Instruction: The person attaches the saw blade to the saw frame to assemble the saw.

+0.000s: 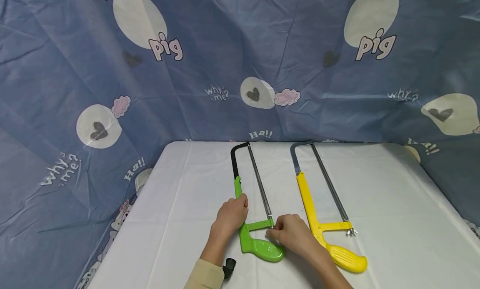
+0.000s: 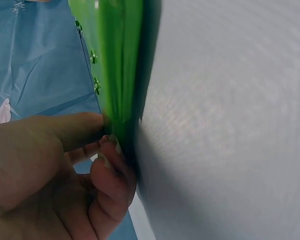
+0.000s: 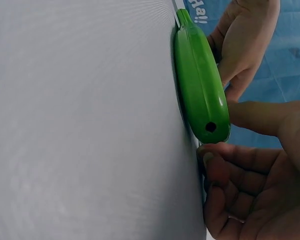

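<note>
A green-handled hacksaw (image 1: pixel 266 250) lies on the white table, its black front bow pointing away. My left hand (image 1: pixel 231 214) grips the green frame bar just ahead of the handle; in the left wrist view its thumb and fingers (image 2: pixel 112 172) close on the green bar (image 2: pixel 121 60). My right hand (image 1: pixel 294 235) pinches at the near end of the blade, where the tension nut sits; the fingertips mostly hide the nut. In the right wrist view the green handle (image 3: pixel 200 80) blocks part of that hand's grasp.
A yellow-handled hacksaw (image 1: pixel 308 201) lies to the right, close to my right forearm, with a wing nut (image 1: pixel 351 232) showing at its blade end. Blue printed cloth (image 1: pixel 210 64) hangs behind the white table (image 1: pixel 397 189).
</note>
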A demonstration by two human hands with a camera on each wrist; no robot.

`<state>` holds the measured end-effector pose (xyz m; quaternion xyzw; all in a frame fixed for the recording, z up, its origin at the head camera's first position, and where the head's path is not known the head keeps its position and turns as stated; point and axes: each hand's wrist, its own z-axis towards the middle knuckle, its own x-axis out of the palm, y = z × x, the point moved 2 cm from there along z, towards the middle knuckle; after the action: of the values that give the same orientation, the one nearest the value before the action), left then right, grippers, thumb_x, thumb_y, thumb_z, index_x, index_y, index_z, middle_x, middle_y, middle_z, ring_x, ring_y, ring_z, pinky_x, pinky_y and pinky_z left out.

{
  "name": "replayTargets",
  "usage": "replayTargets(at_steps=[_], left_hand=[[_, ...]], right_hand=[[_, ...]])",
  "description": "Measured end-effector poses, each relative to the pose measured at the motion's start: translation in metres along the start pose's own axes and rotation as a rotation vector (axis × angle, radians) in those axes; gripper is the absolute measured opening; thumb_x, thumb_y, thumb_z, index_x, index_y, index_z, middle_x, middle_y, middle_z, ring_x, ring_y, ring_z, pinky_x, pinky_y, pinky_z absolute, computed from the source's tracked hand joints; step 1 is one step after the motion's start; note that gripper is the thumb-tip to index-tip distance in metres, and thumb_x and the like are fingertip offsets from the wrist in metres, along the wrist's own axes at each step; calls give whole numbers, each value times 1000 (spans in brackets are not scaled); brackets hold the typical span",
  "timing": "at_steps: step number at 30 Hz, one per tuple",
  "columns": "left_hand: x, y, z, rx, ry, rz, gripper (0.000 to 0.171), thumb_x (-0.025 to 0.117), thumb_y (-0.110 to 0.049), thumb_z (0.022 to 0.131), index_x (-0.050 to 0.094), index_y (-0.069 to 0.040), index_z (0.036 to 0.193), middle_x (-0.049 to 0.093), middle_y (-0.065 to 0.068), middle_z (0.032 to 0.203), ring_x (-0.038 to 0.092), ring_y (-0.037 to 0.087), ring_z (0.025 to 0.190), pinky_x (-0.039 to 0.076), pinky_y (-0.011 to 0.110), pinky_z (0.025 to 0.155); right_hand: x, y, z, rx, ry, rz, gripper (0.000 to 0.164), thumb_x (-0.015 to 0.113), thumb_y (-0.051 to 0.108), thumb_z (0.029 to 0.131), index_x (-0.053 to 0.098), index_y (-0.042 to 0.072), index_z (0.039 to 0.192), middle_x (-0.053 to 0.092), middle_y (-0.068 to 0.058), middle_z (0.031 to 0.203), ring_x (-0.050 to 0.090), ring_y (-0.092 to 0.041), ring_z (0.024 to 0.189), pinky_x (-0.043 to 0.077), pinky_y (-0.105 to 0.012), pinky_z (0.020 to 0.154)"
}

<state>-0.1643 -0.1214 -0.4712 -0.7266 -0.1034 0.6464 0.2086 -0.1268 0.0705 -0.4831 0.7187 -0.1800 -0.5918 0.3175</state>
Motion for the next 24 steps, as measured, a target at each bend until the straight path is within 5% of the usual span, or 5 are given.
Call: replayTargets(at_steps=[24], left_hand=[[4, 3, 1, 13, -24, 2, 5, 62, -12, 94, 58, -9, 95, 57, 5, 70, 49, 17, 56, 40, 28, 52]], right_hand=[[-1, -2, 0, 3, 7, 42, 15, 72, 22, 84, 69, 12, 72, 61, 5, 62, 51, -11, 58, 42, -26, 54]])
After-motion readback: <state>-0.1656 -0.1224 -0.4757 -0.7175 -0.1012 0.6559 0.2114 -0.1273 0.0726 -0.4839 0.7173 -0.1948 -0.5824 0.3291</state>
